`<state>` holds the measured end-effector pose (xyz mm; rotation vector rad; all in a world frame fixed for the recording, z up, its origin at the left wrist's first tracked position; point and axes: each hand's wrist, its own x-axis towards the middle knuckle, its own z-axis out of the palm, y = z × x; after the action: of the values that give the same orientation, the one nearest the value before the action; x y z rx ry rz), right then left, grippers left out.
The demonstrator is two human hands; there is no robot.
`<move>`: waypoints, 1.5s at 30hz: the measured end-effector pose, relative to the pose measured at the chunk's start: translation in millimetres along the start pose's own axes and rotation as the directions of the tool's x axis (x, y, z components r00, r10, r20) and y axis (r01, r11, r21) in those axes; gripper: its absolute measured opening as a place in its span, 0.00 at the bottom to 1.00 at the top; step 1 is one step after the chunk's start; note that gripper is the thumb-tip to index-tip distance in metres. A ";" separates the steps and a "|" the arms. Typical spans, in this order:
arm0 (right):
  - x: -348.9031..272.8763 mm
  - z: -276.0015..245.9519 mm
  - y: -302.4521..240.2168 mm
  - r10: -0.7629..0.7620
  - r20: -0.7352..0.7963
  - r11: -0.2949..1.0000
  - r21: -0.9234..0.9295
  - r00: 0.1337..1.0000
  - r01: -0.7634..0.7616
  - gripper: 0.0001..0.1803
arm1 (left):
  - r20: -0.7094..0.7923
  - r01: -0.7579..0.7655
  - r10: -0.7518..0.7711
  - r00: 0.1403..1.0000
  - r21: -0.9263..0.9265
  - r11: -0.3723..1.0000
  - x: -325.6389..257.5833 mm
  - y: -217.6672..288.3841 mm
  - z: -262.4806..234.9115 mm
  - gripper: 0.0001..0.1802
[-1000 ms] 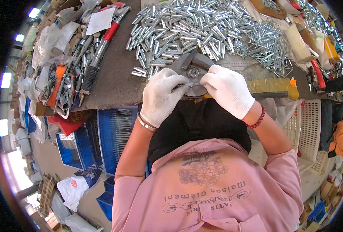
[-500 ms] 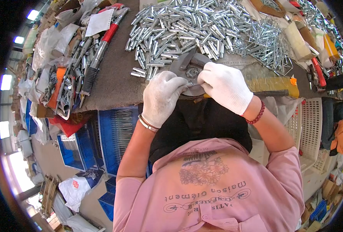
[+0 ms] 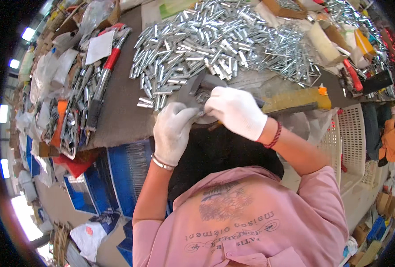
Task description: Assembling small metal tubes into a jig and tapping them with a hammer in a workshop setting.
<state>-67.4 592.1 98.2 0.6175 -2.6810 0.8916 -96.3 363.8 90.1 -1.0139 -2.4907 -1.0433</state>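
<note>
My left hand (image 3: pixel 173 131) and my right hand (image 3: pixel 237 112), both in white knit gloves, meet at the bench's near edge with their fingertips pinched. Between them shows a small silvery metal piece (image 3: pixel 200 114), gripped by the left fingers and mostly hidden. What the right fingertips pinch is too small to make out. Just beyond lies a round grey metal block (image 3: pixel 186 92), partly covered by the hands, with a dark hammer head (image 3: pixel 203 82) resting on it. A large heap of short shiny metal sleeves (image 3: pixel 193 49) spreads behind, with a few loose sleeves (image 3: pixel 145 103) to the left.
Thin metal pins (image 3: pixel 289 55) lie heaped to the right, near a yellow-taped strip (image 3: pixel 295 101). Tools and plastic bags crowd the left, including a red-and-black bar (image 3: pixel 103 78). Below the bench stand blue crates (image 3: pixel 128 173) and a white perforated basket (image 3: pixel 350 142).
The view has shifted, so the bench contents appear turned and further left. Both hands stay pinched together at the metal block, their fingertips slightly closer together.
</note>
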 end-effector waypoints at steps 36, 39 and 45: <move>-29.8 -88.4 95.5 0.376 -0.212 0.892 -0.179 0.902 -0.414 0.07 | -0.074 -0.059 0.059 0.996 0.010 0.998 -0.9 -0.2 1.9 0.12; -30.6 -86.1 88.8 0.383 -0.187 0.876 -0.239 0.905 -0.420 0.05 | -0.063 -0.052 0.053 0.997 0.023 0.998 -0.6 0.7 0.7 0.12; -22.7 -74.4 82.8 0.248 -0.177 0.865 -0.402 0.952 -0.300 0.02 | -0.079 -0.045 0.048 0.996 0.035 0.998 -2.6 1.3 3.0 0.11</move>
<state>-78.6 704.9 106.0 0.0795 -2.7610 0.3537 -93.4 365.2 87.4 -0.9955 -2.4011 -1.0056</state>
